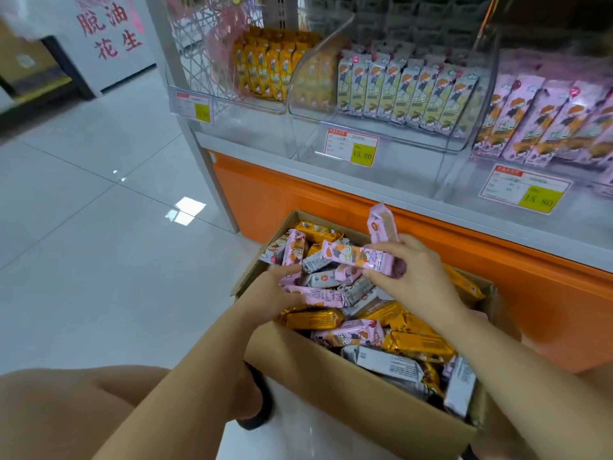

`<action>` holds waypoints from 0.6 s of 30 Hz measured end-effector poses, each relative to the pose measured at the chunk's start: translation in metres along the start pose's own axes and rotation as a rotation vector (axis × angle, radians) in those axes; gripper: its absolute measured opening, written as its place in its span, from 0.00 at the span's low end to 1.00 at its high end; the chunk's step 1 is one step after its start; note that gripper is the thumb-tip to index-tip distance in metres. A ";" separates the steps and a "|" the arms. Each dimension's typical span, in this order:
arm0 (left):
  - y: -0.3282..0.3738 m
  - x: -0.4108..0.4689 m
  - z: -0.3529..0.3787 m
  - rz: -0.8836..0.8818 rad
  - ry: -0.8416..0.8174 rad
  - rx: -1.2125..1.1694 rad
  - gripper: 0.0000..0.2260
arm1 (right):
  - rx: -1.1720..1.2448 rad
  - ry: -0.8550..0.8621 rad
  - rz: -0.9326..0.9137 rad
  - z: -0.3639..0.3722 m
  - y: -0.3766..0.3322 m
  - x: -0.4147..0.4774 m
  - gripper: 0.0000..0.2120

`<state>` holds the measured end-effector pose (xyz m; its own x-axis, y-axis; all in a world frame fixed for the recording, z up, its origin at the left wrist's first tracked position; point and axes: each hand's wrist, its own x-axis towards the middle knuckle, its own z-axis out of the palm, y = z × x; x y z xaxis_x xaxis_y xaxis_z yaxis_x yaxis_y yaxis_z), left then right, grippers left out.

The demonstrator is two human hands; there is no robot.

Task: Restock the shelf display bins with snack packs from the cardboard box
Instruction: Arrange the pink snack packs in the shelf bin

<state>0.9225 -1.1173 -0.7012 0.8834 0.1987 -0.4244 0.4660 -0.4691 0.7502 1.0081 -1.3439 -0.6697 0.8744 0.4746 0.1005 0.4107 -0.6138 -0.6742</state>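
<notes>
**A:** Where is the cardboard box [318, 370]?

**B:** It sits on the white floor [99, 227], just in front of the shelf's orange base [298, 197]. It is open and heaped with loose snack packs [391, 363] in pink, orange and grey.

**A:** And the person's hands?

**B:** Both are over the box. The right hand [418, 277] pinches a crosswise pink pack [351, 255] between thumb and fingers. An upright pink pack [381, 224] is gripped behind the same fingers. The left hand [270, 295] is lower, down among the heap. Its fingers curl round a third pink pack [292, 252] that sticks up past the thumb.

**A:** What do the bins hold?

**B:** Three clear bins stand side by side on the shelf above the box. The left bin [199, 61] has orange packs standing in a row. The middle bin [331, 122] has grey-green ones, and the right bin [464, 180] has pink ones. A price tag [353, 149] with a yellow patch hangs below each bin.
</notes>
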 end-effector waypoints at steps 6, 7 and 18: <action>-0.001 0.003 -0.001 0.006 0.032 -0.005 0.27 | -0.100 -0.157 0.074 0.029 0.003 0.017 0.28; -0.001 0.004 -0.001 0.016 0.052 0.026 0.27 | -0.109 -0.201 0.077 0.031 0.003 0.019 0.30; 0.007 0.009 0.001 0.015 0.131 0.148 0.27 | -0.461 -0.422 -0.124 0.036 0.006 0.047 0.32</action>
<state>0.9340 -1.1200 -0.7006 0.8936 0.2968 -0.3367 0.4489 -0.5922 0.6692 1.0422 -1.3026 -0.6949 0.6745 0.7098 -0.2030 0.6536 -0.7020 -0.2829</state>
